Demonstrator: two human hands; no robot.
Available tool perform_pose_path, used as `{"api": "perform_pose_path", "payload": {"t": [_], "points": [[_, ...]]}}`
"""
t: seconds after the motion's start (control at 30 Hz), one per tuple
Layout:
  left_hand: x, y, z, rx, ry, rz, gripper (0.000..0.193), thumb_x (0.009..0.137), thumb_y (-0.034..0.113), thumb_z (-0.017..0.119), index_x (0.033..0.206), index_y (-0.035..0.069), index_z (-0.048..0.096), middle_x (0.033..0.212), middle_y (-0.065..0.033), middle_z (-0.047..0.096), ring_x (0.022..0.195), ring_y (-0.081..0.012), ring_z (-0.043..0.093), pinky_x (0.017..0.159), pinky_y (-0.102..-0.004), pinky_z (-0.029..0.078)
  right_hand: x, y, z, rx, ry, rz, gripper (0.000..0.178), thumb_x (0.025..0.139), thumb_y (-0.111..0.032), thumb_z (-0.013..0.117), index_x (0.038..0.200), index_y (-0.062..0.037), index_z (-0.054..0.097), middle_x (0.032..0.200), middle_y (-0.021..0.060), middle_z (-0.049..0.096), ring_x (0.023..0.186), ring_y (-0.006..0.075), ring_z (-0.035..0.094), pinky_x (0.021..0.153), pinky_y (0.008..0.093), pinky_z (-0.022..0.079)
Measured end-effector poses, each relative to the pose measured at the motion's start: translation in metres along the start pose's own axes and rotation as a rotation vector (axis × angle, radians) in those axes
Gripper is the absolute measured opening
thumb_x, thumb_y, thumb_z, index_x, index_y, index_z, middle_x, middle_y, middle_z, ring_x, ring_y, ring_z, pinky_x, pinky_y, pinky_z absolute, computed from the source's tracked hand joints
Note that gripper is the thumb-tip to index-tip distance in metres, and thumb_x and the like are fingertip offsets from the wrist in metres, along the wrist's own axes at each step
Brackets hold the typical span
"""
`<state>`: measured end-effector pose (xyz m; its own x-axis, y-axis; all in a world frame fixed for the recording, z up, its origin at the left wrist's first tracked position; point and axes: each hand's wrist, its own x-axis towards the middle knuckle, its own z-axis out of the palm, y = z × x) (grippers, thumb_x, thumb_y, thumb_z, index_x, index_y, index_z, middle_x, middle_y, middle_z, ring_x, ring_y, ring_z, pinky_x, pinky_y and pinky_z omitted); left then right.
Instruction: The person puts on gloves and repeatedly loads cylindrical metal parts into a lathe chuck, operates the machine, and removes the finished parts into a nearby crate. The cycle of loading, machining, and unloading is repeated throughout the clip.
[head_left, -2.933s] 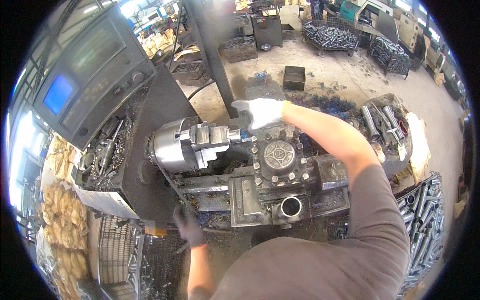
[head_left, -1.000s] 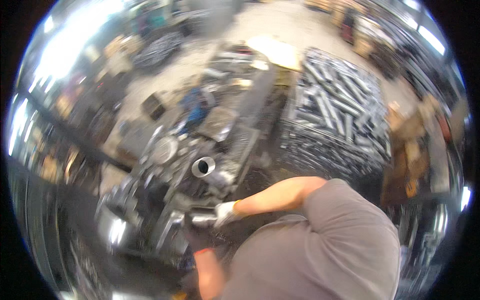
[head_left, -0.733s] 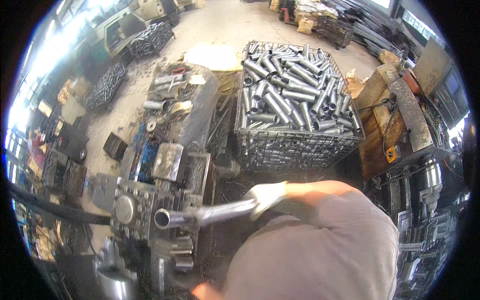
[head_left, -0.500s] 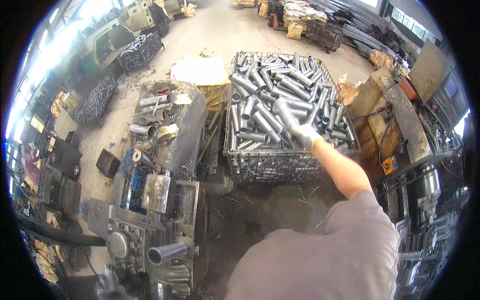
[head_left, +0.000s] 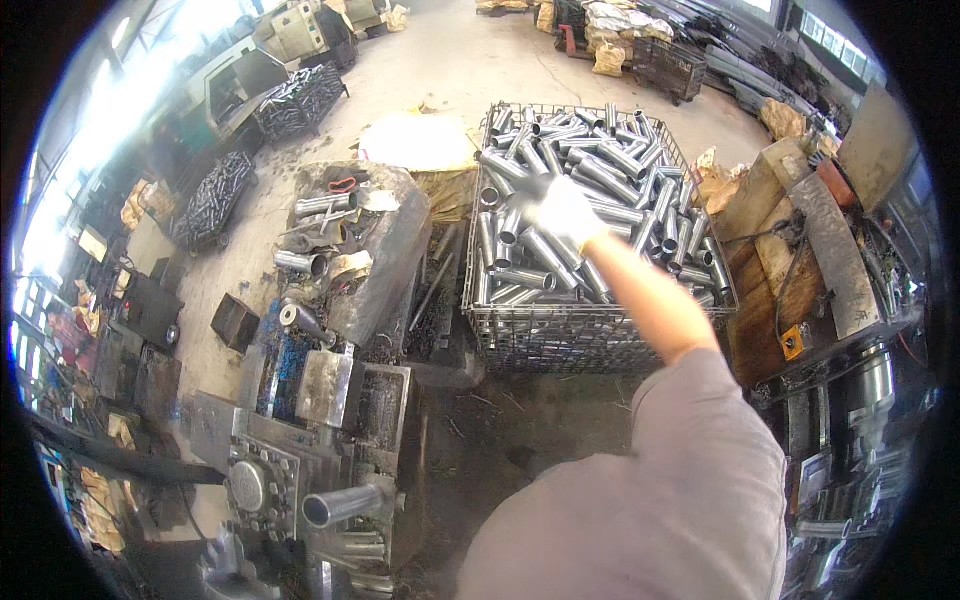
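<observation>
Over a wire basket (head_left: 600, 318) heaped with shiny metal tubes (head_left: 610, 165), my right hand (head_left: 562, 208) reaches out at arm's length. It wears a glove, white at the back and dark toward the fingers. The glove is at the tubes on the left half of the heap. Motion blurs the fingers, so whether they grip a tube cannot be told. My left hand is out of view.
Left of me stands an oily machine (head_left: 250, 485) with a single tube (head_left: 345, 505) jutting from it. Beyond it, a worktop (head_left: 390, 215) carries a few tubes. A cabinet (head_left: 850, 260) with an orange switch box (head_left: 792, 343) flanks the basket's right. More filled bins (head_left: 215, 200) stand far left.
My right hand has swung left and a little farther away across the heap of tubes. The whole view has shifted slightly, so the basket and machine sit farther right in the picture.
</observation>
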<state>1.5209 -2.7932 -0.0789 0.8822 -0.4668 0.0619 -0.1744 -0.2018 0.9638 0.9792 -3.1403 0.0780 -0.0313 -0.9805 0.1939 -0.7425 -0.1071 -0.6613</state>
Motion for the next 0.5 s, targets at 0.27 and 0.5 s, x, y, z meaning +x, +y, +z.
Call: {"api": "perform_pose_path", "payload": {"t": [0.27, 0.5], "points": [[-0.029, 0.031, -0.069, -0.282, -0.019, -0.147, 0.062, 0.096, 0.048, 0.071, 0.140, 0.005, 0.063, 0.135, -0.0146, 0.065, 0.126, -0.0325, 0.062, 0.110, -0.0513, 0.051, -0.188, -0.196, 0.198, 0.208, -0.729, -0.680, 0.090, 0.084, -0.055, 0.079, 0.148, 0.0036, 0.055, 0.135, 0.0317, 0.066, 0.114, 0.0428, 0.072, 0.100, 0.0467, 0.059], [-0.058, 0.012, -0.129, -0.948, -0.430, -0.678, 0.052, 0.107, 0.045, 0.064, 0.140, 0.005, 0.062, 0.116, -0.0126, 0.074, 0.102, -0.0265, 0.074, 0.087, -0.0421, 0.063, -0.222, -0.269, 0.297, -0.031, -0.693, -0.459, 0.076, 0.076, -0.051, 0.088, 0.126, 0.0007, 0.063, 0.113, 0.0246, 0.075, 0.106, 0.0374, 0.076, 0.092, 0.0457, 0.061]]}}
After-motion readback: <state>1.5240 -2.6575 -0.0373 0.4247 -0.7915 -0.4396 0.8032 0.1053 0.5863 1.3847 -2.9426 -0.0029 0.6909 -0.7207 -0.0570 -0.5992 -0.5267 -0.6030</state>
